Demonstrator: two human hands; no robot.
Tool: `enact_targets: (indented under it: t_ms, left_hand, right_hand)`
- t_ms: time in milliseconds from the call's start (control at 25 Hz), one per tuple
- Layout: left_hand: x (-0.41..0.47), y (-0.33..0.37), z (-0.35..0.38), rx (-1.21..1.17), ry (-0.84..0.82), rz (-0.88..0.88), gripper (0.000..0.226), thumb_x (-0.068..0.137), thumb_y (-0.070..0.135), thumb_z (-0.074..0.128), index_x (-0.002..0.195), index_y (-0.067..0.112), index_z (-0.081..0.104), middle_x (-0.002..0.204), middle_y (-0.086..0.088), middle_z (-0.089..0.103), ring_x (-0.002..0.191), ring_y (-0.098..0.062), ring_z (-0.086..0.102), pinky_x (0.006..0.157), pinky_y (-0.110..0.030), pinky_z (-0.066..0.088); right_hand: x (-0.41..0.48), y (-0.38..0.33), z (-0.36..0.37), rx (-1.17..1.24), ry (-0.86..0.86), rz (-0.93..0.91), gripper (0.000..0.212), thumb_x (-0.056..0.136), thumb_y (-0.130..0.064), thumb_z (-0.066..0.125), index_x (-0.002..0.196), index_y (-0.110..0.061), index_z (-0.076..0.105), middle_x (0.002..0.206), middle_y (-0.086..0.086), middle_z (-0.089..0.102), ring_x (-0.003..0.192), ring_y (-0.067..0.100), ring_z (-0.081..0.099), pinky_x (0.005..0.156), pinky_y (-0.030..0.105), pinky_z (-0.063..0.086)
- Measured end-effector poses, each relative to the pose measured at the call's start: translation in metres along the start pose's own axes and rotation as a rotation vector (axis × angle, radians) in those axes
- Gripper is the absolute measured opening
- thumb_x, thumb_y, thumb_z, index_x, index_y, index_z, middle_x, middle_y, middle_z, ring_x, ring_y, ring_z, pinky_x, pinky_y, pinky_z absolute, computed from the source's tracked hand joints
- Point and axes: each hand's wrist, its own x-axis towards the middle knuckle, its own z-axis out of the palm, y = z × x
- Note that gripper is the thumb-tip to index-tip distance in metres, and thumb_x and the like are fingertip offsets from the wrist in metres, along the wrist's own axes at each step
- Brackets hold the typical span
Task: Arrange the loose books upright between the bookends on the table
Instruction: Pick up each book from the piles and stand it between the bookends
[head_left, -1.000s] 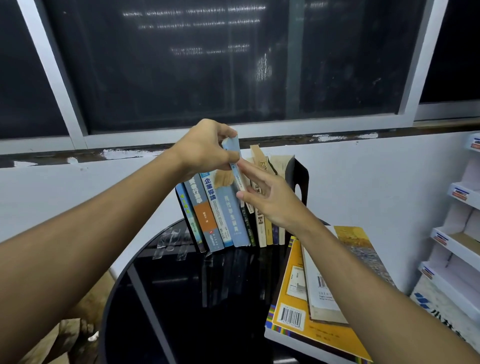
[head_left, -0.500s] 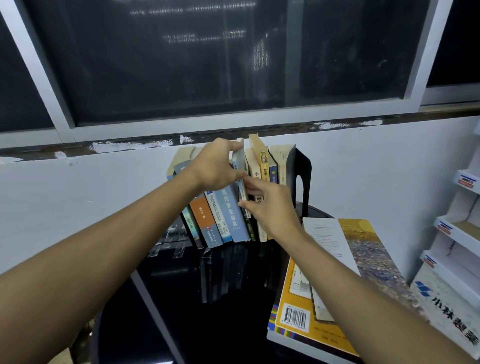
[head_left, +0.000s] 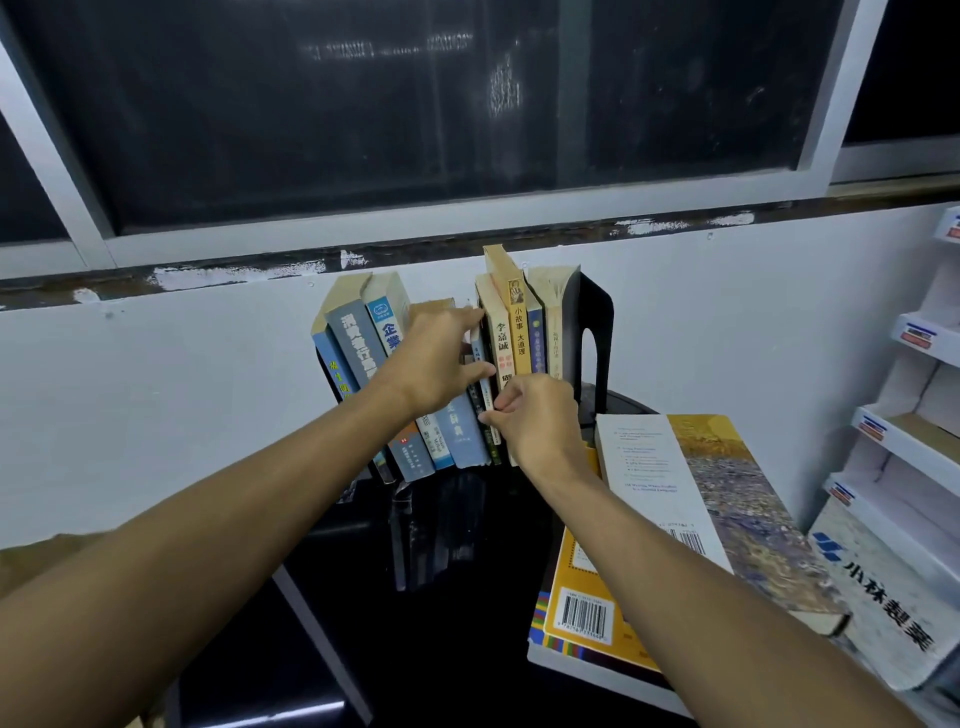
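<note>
A row of books stands at the back of the black table (head_left: 441, 597). The left books (head_left: 358, 338) lean left; the right books (head_left: 511, 322) stand upright against a black bookend (head_left: 597, 322). A thin light-blue book (head_left: 479, 358) sits in the gap between the two groups. My left hand (head_left: 436, 358) grips its upper spine between forefinger and thumb. My right hand (head_left: 535, 415) has curled fingers pinching the lower spine. Only a dark sliver of the left bookend (head_left: 330, 379) shows behind the leaning books.
Loose books lie flat at the table's right: a large book with a painted cover (head_left: 727, 493) on top of a yellow one (head_left: 582, 613). A white cardboard display rack (head_left: 909, 441) stands at the far right. The wall and a dark window are right behind the row.
The thin blue book has gone from above the row down into the gap. My left hand came down with it. My right hand's fingers curled onto its lower spine.
</note>
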Motion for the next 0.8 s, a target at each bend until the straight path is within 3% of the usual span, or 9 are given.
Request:
enact_targets:
  t_ms: [40, 120, 240, 400, 600, 720, 800]
  left_hand:
    - [-0.001, -0.003, 0.006, 0.003, 0.001, 0.006, 0.027, 0.086, 0.019, 0.08, 0.105, 0.013, 0.062, 0.095, -0.002, 0.065, 0.082, -0.02, 0.063, 0.075, -0.033, 0.052]
    - [-0.001, -0.007, 0.016, 0.035, 0.002, 0.009, 0.029, 0.086, 0.019, 0.08, 0.092, 0.014, 0.052, 0.089, -0.004, 0.063, 0.077, -0.022, 0.062, 0.067, -0.032, 0.047]
    - [0.001, -0.013, 0.03, 0.107, 0.013, 0.012, 0.034, 0.086, 0.022, 0.08, 0.106, 0.006, 0.058, 0.093, -0.007, 0.064, 0.076, -0.021, 0.058, 0.066, -0.03, 0.043]
    - [0.002, -0.017, 0.042, 0.136, 0.01, 0.023, 0.045, 0.087, 0.02, 0.079, 0.123, 0.007, 0.057, 0.108, -0.01, 0.067, 0.086, -0.025, 0.063, 0.074, -0.04, 0.054]
    - [0.0, -0.015, 0.037, 0.195, 0.01, 0.054, 0.041, 0.087, 0.025, 0.078, 0.12, 0.01, 0.059, 0.107, -0.005, 0.065, 0.091, -0.026, 0.064, 0.075, -0.043, 0.055]
    - [-0.01, -0.015, 0.028, 0.323, 0.142, 0.099, 0.04, 0.087, 0.034, 0.077, 0.122, 0.018, 0.065, 0.122, 0.0, 0.068, 0.111, -0.025, 0.06, 0.085, -0.044, 0.051]
    - [-0.015, -0.016, 0.024, 0.467, 0.238, 0.12, 0.051, 0.085, 0.044, 0.076, 0.131, 0.025, 0.065, 0.14, 0.007, 0.061, 0.132, -0.022, 0.047, 0.098, -0.049, 0.034]
  right_hand:
    - [0.0, 0.001, 0.001, -0.042, -0.002, 0.008, 0.021, 0.078, -0.021, 0.089, 0.078, -0.012, 0.07, 0.084, 0.004, 0.071, 0.083, 0.023, 0.071, 0.071, 0.037, 0.061]
    - [0.001, 0.002, 0.002, -0.149, -0.001, 0.024, 0.022, 0.079, -0.026, 0.089, 0.078, -0.014, 0.071, 0.089, 0.005, 0.072, 0.085, 0.025, 0.071, 0.07, 0.034, 0.059]
    - [0.001, 0.002, 0.001, -0.229, 0.002, 0.029, 0.021, 0.081, -0.029, 0.087, 0.085, -0.014, 0.073, 0.095, 0.006, 0.073, 0.089, 0.026, 0.071, 0.068, 0.033, 0.057]
    - [0.0, 0.002, 0.0, -0.254, 0.0, 0.017, 0.023, 0.084, -0.031, 0.085, 0.091, -0.012, 0.074, 0.098, 0.007, 0.073, 0.092, 0.027, 0.071, 0.07, 0.035, 0.058]
    - [-0.003, 0.0, -0.005, -0.259, 0.014, 0.016, 0.029, 0.084, -0.037, 0.084, 0.097, -0.012, 0.074, 0.101, 0.007, 0.073, 0.094, 0.029, 0.071, 0.072, 0.037, 0.059]
    - [-0.005, -0.002, -0.01, -0.254, 0.065, -0.023, 0.032, 0.083, -0.039, 0.084, 0.096, -0.015, 0.07, 0.098, 0.003, 0.073, 0.091, 0.026, 0.071, 0.074, 0.039, 0.06]
    - [-0.007, -0.001, -0.012, -0.245, 0.121, -0.071, 0.036, 0.081, -0.041, 0.085, 0.095, -0.016, 0.064, 0.097, 0.001, 0.071, 0.087, 0.024, 0.069, 0.072, 0.04, 0.06]
